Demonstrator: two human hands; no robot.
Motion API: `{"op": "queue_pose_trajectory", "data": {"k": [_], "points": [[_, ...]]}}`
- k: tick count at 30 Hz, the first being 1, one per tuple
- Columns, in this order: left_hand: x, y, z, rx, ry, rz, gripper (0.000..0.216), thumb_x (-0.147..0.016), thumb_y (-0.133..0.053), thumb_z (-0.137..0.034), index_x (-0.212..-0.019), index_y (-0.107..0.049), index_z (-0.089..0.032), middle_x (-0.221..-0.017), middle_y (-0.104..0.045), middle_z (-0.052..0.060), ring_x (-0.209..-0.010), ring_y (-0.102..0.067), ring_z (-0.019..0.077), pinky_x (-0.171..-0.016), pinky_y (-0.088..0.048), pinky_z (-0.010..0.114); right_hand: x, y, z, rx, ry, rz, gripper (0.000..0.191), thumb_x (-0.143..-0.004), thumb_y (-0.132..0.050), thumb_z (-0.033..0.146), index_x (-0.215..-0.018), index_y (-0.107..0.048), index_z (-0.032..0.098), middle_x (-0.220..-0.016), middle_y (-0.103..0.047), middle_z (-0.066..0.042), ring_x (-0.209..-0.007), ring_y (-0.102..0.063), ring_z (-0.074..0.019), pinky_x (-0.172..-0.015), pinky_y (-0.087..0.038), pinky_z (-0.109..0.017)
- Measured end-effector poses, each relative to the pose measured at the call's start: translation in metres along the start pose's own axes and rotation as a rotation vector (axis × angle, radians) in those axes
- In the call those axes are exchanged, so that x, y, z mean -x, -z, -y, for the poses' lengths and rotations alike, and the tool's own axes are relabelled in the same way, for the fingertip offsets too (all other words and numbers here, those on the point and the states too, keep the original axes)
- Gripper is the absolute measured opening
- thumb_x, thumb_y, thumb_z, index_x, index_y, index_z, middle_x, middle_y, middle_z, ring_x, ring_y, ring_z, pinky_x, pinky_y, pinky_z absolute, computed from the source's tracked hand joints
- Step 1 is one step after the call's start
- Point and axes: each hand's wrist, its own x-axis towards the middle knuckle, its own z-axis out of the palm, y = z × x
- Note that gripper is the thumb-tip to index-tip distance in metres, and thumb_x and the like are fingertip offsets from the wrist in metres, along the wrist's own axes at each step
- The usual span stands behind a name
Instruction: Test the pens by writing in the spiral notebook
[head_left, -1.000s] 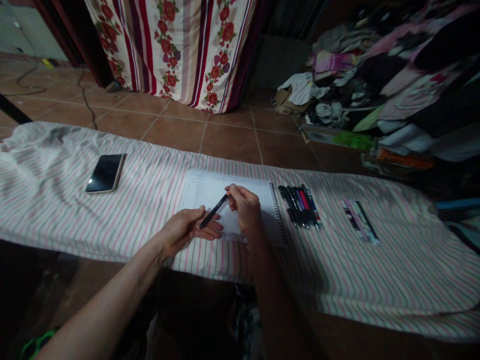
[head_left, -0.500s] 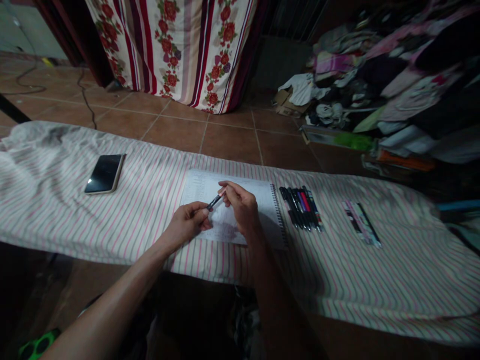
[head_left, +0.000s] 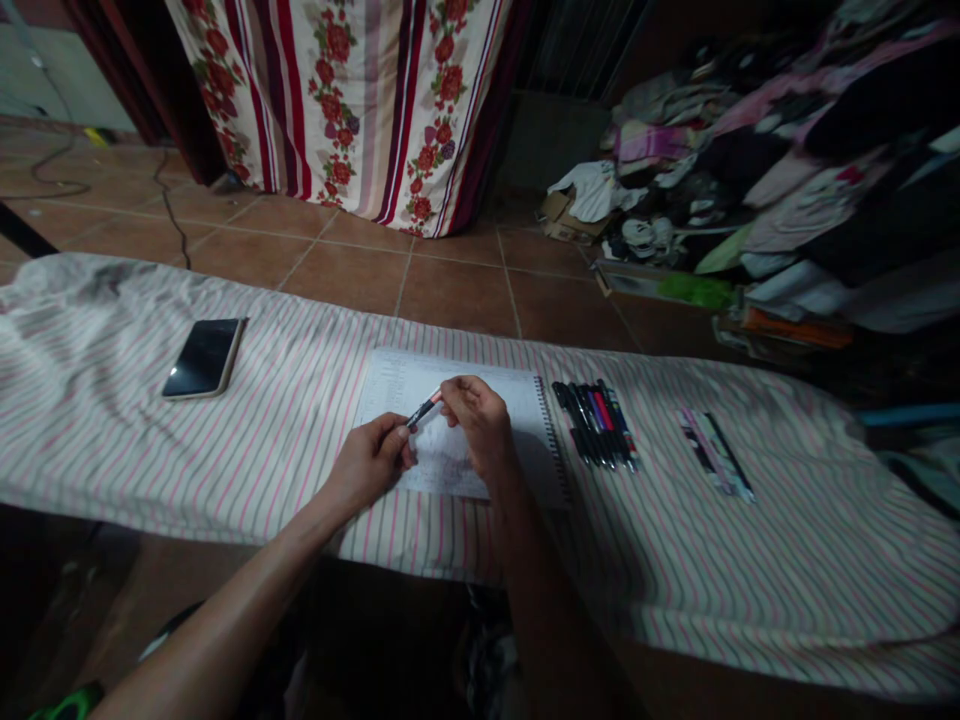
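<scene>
Black pen (head_left: 426, 406) above notebook (head_left: 450, 468): now pinched at lower end by left hand (head_left: 367, 460), open-palmed a second ago; upper end gripped in right hand (head_left: 481, 415). Hence steadied from both ends.

One slim, dark held pen (head_left: 424, 408), one white spiral-bound notebook (head_left: 442, 462), one black-screened rectangular phone (head_left: 202, 358); one row of mostly black pens (head_left: 597, 426), too crowded to count.

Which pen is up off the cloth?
The dark pen held between your left hand and right hand, above the notebook; the other pens lie on the striped cloth.
</scene>
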Motion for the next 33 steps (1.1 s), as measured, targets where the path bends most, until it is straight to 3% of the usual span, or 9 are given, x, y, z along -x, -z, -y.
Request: {"op": "queue_pose_trajectory", "data": {"k": [5, 9, 13, 17, 20, 24, 28, 33], "points": [[-0.002, -0.001, 0.011, 0.041, 0.042, -0.002, 0.029, -0.083, -0.048, -0.042, -0.084, -0.057, -0.015, -0.058, -0.057, 0.001, -0.053, -0.052, 0.0125, -0.054, -0.04, 0.026, -0.003, 0.003, -0.003, 0.03, 0.015, -0.004, 0.024, -0.067, -0.066, 0.038, -0.073, -0.06, 0.016, -0.065, -0.064, -0.001, -0.055, -0.053, -0.0094, -0.05, -0.039, -0.022], [-0.003, -0.003, 0.013, 0.157, 0.069, 0.01, 0.032, -0.082, -0.049, -0.046, -0.083, -0.056, -0.014, -0.053, -0.053, -0.001, -0.05, -0.052, 0.0122, -0.053, -0.04, 0.025, 0.0, 0.003, 0.0, 0.035, 0.036, 0.03, 0.03, -0.07, -0.062, 0.038, -0.091, -0.064, 0.017, -0.08, -0.069, -0.005, -0.07, -0.06, -0.0133, -0.058, -0.044, -0.023], [-0.003, -0.003, 0.01, 0.103, 0.052, -0.027, 0.029, -0.082, -0.049, -0.043, -0.083, -0.056, -0.015, -0.054, -0.055, -0.001, -0.05, -0.051, 0.0113, -0.052, -0.04, 0.025, 0.0, 0.002, 0.002, -0.009, 0.015, 0.065, 0.047, -0.072, -0.06, 0.042, -0.113, -0.055, 0.02, -0.09, -0.069, -0.006, -0.076, -0.062, -0.015, -0.055, -0.042, -0.022], [-0.002, -0.001, 0.012, 0.025, 0.019, -0.032, 0.028, -0.084, -0.047, -0.041, -0.083, -0.058, -0.015, -0.056, -0.057, 0.0, -0.051, -0.051, 0.0118, -0.053, -0.04, 0.025, -0.002, 0.002, -0.001, 0.007, 0.003, -0.012, 0.039, -0.063, -0.069, 0.042, -0.09, -0.057, 0.017, -0.072, -0.066, -0.002, -0.063, -0.058, -0.0125, -0.051, -0.039, -0.022], [-0.001, -0.001, 0.014, -0.015, 0.003, -0.026, 0.028, -0.084, -0.047, -0.041, -0.083, -0.059, -0.015, -0.057, -0.059, 0.001, -0.051, -0.051, 0.0119, -0.053, -0.039, 0.025, -0.002, 0.002, 0.0, 0.016, 0.018, -0.019, 0.028, -0.063, -0.068, 0.039, -0.077, -0.056, 0.017, -0.065, -0.064, -0.001, -0.061, -0.058, -0.0122, -0.054, -0.041, -0.023], [-0.001, -0.001, 0.013, -0.015, 0.029, -0.019, 0.029, -0.084, -0.047, -0.042, -0.083, -0.059, -0.015, -0.056, -0.058, 0.001, -0.049, -0.049, 0.0111, -0.051, -0.038, 0.023, 0.0, 0.002, 0.002, 0.016, 0.046, 0.018, 0.027, -0.067, -0.065, 0.036, -0.085, -0.06, 0.017, -0.085, -0.07, -0.006, -0.076, -0.063, -0.0151, -0.064, -0.045, -0.025], [-0.001, -0.001, 0.011, 0.01, 0.035, -0.054, 0.028, -0.082, -0.05, -0.042, -0.084, -0.059, -0.015, -0.057, -0.057, 0.0, -0.048, -0.048, 0.0107, -0.05, -0.036, 0.023, 0.0, 0.002, 0.002, -0.023, 0.064, -0.01, 0.046, -0.069, -0.063, 0.037, -0.111, -0.054, 0.02, -0.113, -0.064, -0.009, -0.091, -0.061, -0.0172, -0.064, -0.046, -0.025], [0.0, 0.0, 0.014, -0.027, 0.003, -0.052, 0.025, -0.082, -0.051, -0.04, -0.083, -0.061, -0.017, -0.058, -0.058, 0.0, -0.051, -0.051, 0.0119, -0.052, -0.038, 0.024, -0.003, 0.003, 0.0, 0.079, 0.036, -0.027, 0.049, -0.066, -0.065, 0.042, -0.104, -0.053, 0.015, -0.075, -0.066, -0.003, -0.07, -0.061, -0.0153, -0.058, -0.042, -0.025]]}}
